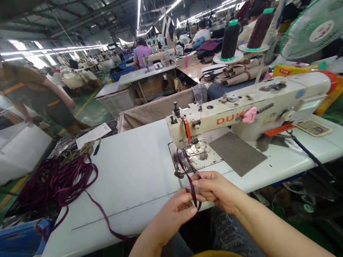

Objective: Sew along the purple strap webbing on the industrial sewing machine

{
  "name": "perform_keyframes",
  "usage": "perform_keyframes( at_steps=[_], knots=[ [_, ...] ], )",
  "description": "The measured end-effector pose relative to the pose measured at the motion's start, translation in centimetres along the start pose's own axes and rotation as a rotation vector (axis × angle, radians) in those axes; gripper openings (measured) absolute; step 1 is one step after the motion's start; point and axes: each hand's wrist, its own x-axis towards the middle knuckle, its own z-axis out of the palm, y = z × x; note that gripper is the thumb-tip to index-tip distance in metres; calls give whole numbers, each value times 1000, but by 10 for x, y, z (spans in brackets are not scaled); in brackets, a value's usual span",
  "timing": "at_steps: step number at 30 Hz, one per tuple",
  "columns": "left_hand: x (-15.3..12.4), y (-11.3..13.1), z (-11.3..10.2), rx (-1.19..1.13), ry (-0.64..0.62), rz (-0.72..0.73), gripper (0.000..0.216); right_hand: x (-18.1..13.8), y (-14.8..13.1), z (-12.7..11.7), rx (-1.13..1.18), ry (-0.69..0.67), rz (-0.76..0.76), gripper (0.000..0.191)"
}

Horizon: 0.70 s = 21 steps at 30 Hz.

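A flat, narrow purple strap [192, 189], deep wine in colour, hangs in a slim loop at the front edge of the desk [131, 166], near its middle. From there it rises to the needle area of the sewing machine [203, 120], and its lower end bends round just past the edge.

The right hand [213, 185] has a narrow grip, thumb and fingers closed on the strap. The left hand [178, 207] has its fingertips at the strap, thumb and forefinger close together; whether that grip pinches it, I cannot tell.

At the left edge of the desk lies a tangled heap [56, 182] of matching purple strapping, slightly glossy, with olive strapping [78, 153] behind it. One loose purple length [101, 207] curves from the heap to the front edge and over it, left of the hands.
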Motion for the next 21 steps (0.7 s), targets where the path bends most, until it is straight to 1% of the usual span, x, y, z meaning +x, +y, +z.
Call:
perform_keyframes(
  at_steps=[2, 4, 5, 7, 9, 12, 14, 16, 17, 19, 21],
  knots=[
    [-1, -6, 1, -86, -35, -77, 30, -1, -3, -1, 15, -16, 12, 42],
    [-2, -12, 4, -225, -45, -142, 33, -2, -4, -1, 26, -33, 20, 44],
    [-1, -15, 6, -296, -23, -161, 35, -2, -4, -1, 27, -40, 18, 45],
    [1, -17, 11, -369, 64, -180, 41, -1, -1, -2, 2, -32, 2, 46],
    [3, -16, 13, -308, 168, -179, 46, 1, 2, -3, -95, 21, -29, 49],
    [4, -16, 11, -126, 301, -137, 45, 5, 8, -7, -258, 113, -70, 55],
    [3, -17, 9, -23, 398, -129, 40, 7, 10, -10, -336, 129, -95, 55],
    [2, -18, 7, 102, 484, -111, 31, 8, 12, -11, -415, 106, -128, 49],
    [1, -19, 7, 164, 510, -97, 26, 8, 12, -11, -455, 93, -141, 45],
    [1, -18, 7, 239, 517, -72, 21, 8, 12, -11, -499, 71, -144, 38],
    [2, -18, 9, 223, 487, -77, 20, 8, 13, -9, -496, 70, -130, 32]
  ],
)
